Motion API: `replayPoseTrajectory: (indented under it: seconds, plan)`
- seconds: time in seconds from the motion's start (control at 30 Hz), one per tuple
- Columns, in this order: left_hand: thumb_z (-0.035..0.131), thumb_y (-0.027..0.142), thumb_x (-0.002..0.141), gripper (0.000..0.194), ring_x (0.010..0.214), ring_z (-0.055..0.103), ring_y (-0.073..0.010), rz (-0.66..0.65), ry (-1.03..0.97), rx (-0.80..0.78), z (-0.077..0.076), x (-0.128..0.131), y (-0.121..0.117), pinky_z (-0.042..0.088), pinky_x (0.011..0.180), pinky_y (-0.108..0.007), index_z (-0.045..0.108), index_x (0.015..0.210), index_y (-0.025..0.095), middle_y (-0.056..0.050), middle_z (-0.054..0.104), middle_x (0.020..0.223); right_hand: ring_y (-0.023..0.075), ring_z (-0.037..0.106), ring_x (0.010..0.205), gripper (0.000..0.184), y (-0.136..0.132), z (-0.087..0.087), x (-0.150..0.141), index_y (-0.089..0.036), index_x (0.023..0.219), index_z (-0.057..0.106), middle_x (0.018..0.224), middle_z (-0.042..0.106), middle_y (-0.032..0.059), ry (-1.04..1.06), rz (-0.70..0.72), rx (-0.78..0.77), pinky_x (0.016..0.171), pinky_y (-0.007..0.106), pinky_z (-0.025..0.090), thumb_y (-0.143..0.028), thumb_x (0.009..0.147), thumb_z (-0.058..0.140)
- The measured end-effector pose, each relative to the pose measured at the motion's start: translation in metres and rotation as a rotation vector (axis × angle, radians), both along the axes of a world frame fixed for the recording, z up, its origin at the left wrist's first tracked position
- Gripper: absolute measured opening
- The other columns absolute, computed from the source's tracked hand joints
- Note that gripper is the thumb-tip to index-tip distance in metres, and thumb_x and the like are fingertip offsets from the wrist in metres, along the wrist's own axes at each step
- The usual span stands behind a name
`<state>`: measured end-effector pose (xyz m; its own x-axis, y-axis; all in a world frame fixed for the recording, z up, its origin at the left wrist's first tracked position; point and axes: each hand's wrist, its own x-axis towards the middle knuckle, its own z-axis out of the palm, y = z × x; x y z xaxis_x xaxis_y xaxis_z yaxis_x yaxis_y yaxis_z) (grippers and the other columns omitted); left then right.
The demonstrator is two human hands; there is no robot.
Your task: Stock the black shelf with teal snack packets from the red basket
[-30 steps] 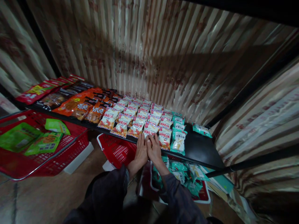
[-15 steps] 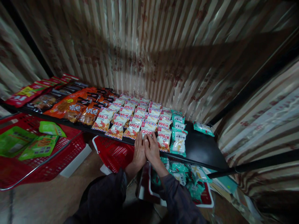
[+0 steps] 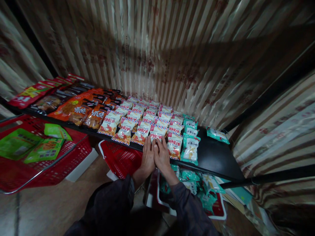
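My left hand (image 3: 148, 155) and my right hand (image 3: 161, 156) lie side by side at the shelf's front edge, thumbs close together. Fingers of both hands are stretched out over the lower part of a white snack bag (image 3: 157, 130) with red lettering, and cover that part. Rows of the same white bags stand behind it and to its left. Just right of my right hand is another white bag (image 3: 174, 146). Beyond that leans a column of teal snack bags (image 3: 190, 149).
Orange bags (image 3: 81, 113), dark bags and red bags (image 3: 31, 93) fill the black shelf's left. One teal bag (image 3: 218, 135) lies at the right end. Below are red baskets (image 3: 118, 155), one holding green packets (image 3: 45, 150), another teal bags. A striped curtain hangs behind.
The view has shifted slightly, so the shelf sits a little further right. My hands remain at the same front white bag, and the bags' arrangement looks unchanged.
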<state>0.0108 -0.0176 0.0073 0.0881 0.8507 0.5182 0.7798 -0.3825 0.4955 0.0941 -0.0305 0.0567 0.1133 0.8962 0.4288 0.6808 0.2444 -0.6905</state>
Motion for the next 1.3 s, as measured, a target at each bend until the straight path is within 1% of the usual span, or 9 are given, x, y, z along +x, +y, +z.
replayPoseTrajectory:
  seconds: [0.13, 0.3, 0.6, 0.7, 0.77, 0.9, 1.03, 1.13, 1.3]
  plan:
    - [0.03, 0.023, 0.099, 0.05, 0.147, 0.014, -0.0301, 0.02, 0.001, 0.003, -0.003, 0.002, -0.003, 0.029, 0.116, -0.052, 0.031, 0.147, 0.012, -0.021, 0.027, 0.155, 0.0276, 0.032, 0.143, 0.053, -0.003, -0.005, 0.001, -0.011, 0.13, 0.058, 0.153, 0.035, 0.0176, -0.001, 0.004, 0.033, 0.114, 0.05, 0.032, -0.043, 0.098, 0.032]
    - [0.029, 0.023, 0.099, 0.05, 0.148, 0.01, -0.0287, 0.014, 0.034, -0.002, -0.006, 0.001, -0.004, 0.027, 0.116, -0.053, 0.031, 0.148, 0.011, -0.021, 0.025, 0.156, 0.0298, 0.031, 0.143, 0.059, -0.007, -0.006, 0.001, -0.008, 0.132, 0.056, 0.153, 0.034, 0.02, 0.008, 0.007, 0.006, 0.114, 0.052, 0.031, -0.048, 0.098, 0.029]
    - [0.03, 0.022, 0.098, 0.051, 0.148, 0.007, -0.0268, 0.001, 0.026, 0.013, -0.004, -0.001, -0.007, 0.025, 0.117, -0.052, 0.03, 0.148, 0.013, -0.019, 0.022, 0.158, 0.0267, 0.027, 0.145, 0.056, -0.012, -0.006, 0.001, -0.012, 0.137, 0.052, 0.156, 0.03, 0.0155, -0.012, 0.055, 0.017, 0.116, 0.05, 0.028, -0.045, 0.099, 0.027]
    - [0.031, 0.023, 0.098, 0.052, 0.148, 0.007, -0.0272, -0.015, 0.026, -0.014, -0.004, 0.0, -0.006, 0.025, 0.117, -0.053, 0.03, 0.149, 0.014, -0.019, 0.022, 0.157, 0.0279, 0.027, 0.145, 0.058, -0.009, -0.007, 0.002, -0.01, 0.136, 0.052, 0.155, 0.031, 0.0176, -0.015, 0.044, 0.003, 0.116, 0.052, 0.029, -0.046, 0.099, 0.028]
    - [0.03, 0.024, 0.098, 0.052, 0.148, 0.007, -0.0268, -0.024, 0.013, -0.033, -0.003, 0.0, -0.006, 0.024, 0.117, -0.054, 0.029, 0.149, 0.014, -0.019, 0.022, 0.158, 0.0283, 0.026, 0.145, 0.058, -0.009, -0.006, 0.002, -0.008, 0.136, 0.052, 0.155, 0.03, 0.0189, -0.026, 0.044, 0.001, 0.116, 0.052, 0.028, -0.046, 0.098, 0.028]
    - [0.025, 0.026, 0.098, 0.054, 0.148, 0.006, -0.023, -0.071, -0.08, -0.039, 0.001, -0.005, -0.01, 0.021, 0.119, -0.05, 0.023, 0.151, 0.016, -0.017, 0.019, 0.159, 0.0258, 0.021, 0.147, 0.055, -0.016, 0.001, -0.005, -0.011, 0.138, 0.05, 0.157, 0.028, 0.0156, -0.05, 0.057, 0.063, 0.117, 0.053, 0.025, -0.044, 0.099, 0.028]
    - [0.029, 0.029, 0.097, 0.055, 0.149, 0.002, -0.022, -0.075, -0.16, -0.031, 0.009, -0.022, -0.011, 0.017, 0.12, -0.049, 0.022, 0.152, 0.02, -0.011, 0.012, 0.162, 0.024, 0.024, 0.146, 0.055, -0.025, 0.009, -0.024, -0.012, 0.14, 0.047, 0.156, 0.031, 0.0152, -0.019, 0.084, 0.083, 0.117, 0.052, 0.026, -0.043, 0.099, 0.027]
    - [0.034, 0.027, 0.095, 0.056, 0.149, 0.0, -0.0237, 0.023, -0.19, 0.011, 0.016, -0.044, -0.005, 0.016, 0.12, -0.05, 0.026, 0.15, 0.02, -0.011, 0.011, 0.162, 0.0234, 0.026, 0.146, 0.056, -0.026, 0.013, -0.044, -0.012, 0.14, 0.047, 0.155, 0.031, 0.0152, 0.039, 0.091, 0.069, 0.116, 0.05, 0.027, -0.045, 0.099, 0.028]
    - [0.039, 0.016, 0.09, 0.055, 0.149, 0.003, -0.0261, 0.21, -0.171, 0.092, 0.025, -0.086, 0.01, 0.016, 0.119, -0.054, 0.036, 0.144, 0.014, -0.016, 0.02, 0.159, 0.0212, 0.031, 0.143, 0.056, -0.012, 0.012, -0.079, -0.015, 0.139, 0.048, 0.153, 0.038, 0.0127, 0.222, 0.159, -0.022, 0.117, 0.046, 0.026, -0.047, 0.097, 0.03]
